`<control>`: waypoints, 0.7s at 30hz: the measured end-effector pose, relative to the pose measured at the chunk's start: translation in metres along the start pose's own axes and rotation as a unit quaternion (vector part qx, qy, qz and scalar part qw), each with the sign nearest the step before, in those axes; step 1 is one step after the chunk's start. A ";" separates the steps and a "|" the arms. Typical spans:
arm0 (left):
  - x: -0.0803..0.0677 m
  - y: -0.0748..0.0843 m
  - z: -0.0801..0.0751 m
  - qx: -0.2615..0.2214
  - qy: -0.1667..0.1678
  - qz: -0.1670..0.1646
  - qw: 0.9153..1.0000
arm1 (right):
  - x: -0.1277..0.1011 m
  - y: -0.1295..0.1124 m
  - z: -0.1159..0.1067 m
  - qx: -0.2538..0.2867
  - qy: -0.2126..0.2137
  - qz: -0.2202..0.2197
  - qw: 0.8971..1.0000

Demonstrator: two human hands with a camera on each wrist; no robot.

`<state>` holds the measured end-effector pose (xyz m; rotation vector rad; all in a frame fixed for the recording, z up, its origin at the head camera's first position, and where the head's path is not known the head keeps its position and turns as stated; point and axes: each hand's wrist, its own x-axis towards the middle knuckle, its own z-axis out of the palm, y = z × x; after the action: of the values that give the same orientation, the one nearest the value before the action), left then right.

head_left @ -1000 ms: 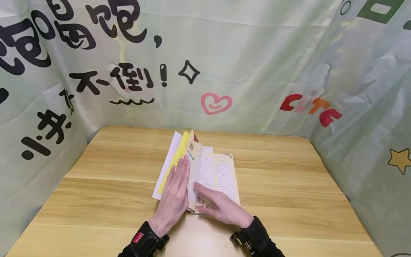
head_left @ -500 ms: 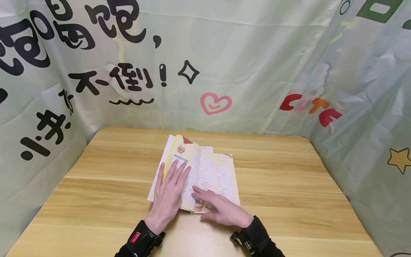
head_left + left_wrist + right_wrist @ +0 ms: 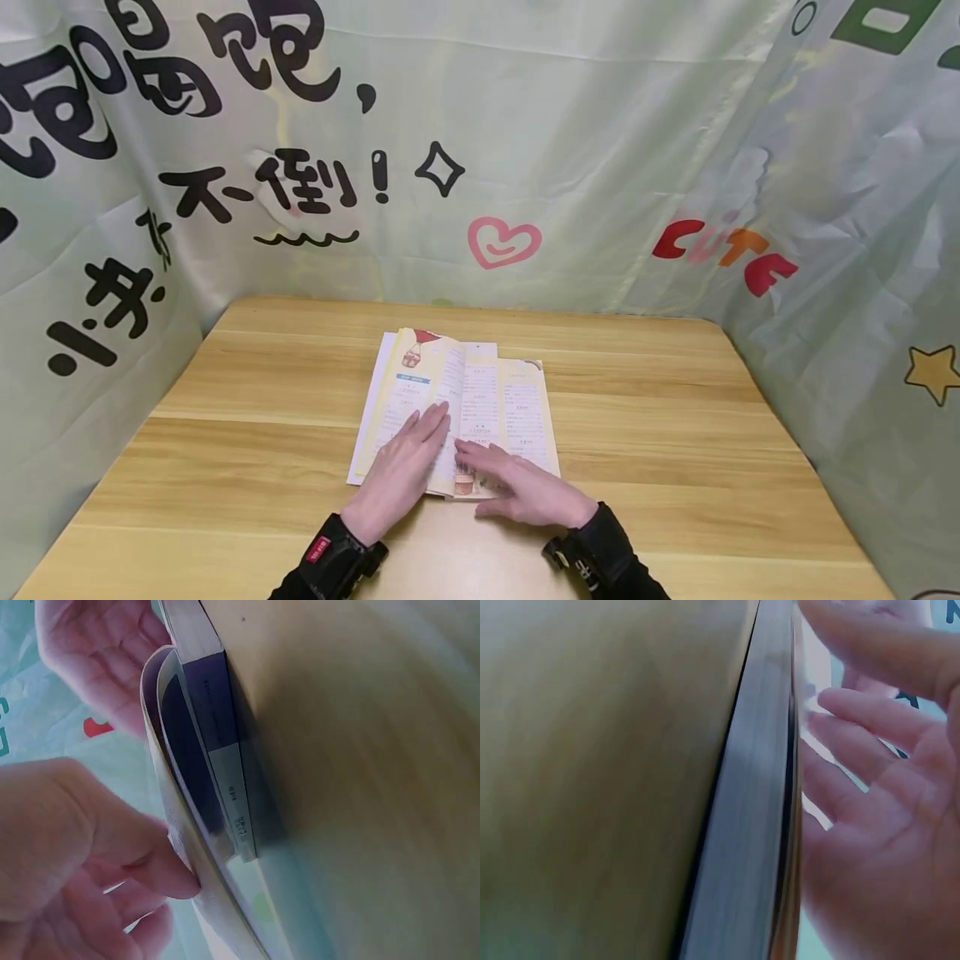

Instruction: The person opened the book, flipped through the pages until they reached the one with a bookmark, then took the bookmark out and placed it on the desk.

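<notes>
An open booklet (image 3: pixel 408 400) with printed cream pages lies on the table, a red balloon drawing near its top left. My left hand (image 3: pixel 401 471) rests on the left page with its fingers stretched toward the middle fold. Across the lower right page (image 3: pixel 525 408) extends my right hand (image 3: pixel 525 487), fingers straight and thumb apart. Beneath the booklet, the left wrist view shows a thick book's dark spine (image 3: pixel 210 705). Its page block (image 3: pixel 742 795) runs alongside my right palm in the right wrist view. Neither hand grips anything.
The wooden table (image 3: pixel 675 433) reaches back to a pale fabric backdrop (image 3: pixel 600 125) with printed lettering and a pink heart. Another fabric wall (image 3: pixel 847 275) stands along the right. A white edge (image 3: pixel 381 358) shows beyond the left page.
The raised left leaves have come down flat to the left, covering the yellow page. My left hand moved left, then slid back toward the fold; my right hand has hardly shifted.
</notes>
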<state>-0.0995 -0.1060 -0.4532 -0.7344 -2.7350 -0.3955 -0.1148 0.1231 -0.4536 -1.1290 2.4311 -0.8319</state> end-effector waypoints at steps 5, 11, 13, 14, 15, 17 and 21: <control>-0.001 -0.002 0.001 -0.031 -0.064 0.035 0.997 | -0.005 0.004 -0.006 -0.008 -0.004 0.022 1.000; 0.001 0.000 0.000 -0.022 -0.109 0.049 0.993 | -0.010 0.007 -0.012 -0.029 0.004 0.041 0.999; 0.001 0.001 0.001 -0.023 -0.109 0.040 0.993 | -0.011 0.009 -0.014 -0.036 0.007 0.046 0.998; 0.001 0.002 0.001 -0.023 -0.106 0.035 0.993 | -0.011 0.010 -0.015 -0.039 0.008 0.048 0.998; 0.001 0.002 0.001 -0.024 -0.104 0.031 0.994 | -0.012 0.011 -0.016 -0.043 0.009 0.047 0.998; 0.000 0.002 0.001 -0.027 -0.098 0.023 0.995 | -0.013 0.013 -0.018 -0.044 0.008 0.045 0.998; 0.000 0.004 0.001 -0.026 -0.088 0.013 0.996 | -0.015 0.015 -0.021 -0.044 0.003 0.039 0.998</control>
<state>-0.0977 -0.1029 -0.4532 -0.8539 -2.8846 -0.4172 -0.1250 0.1498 -0.4462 -1.0559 2.5213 -0.7136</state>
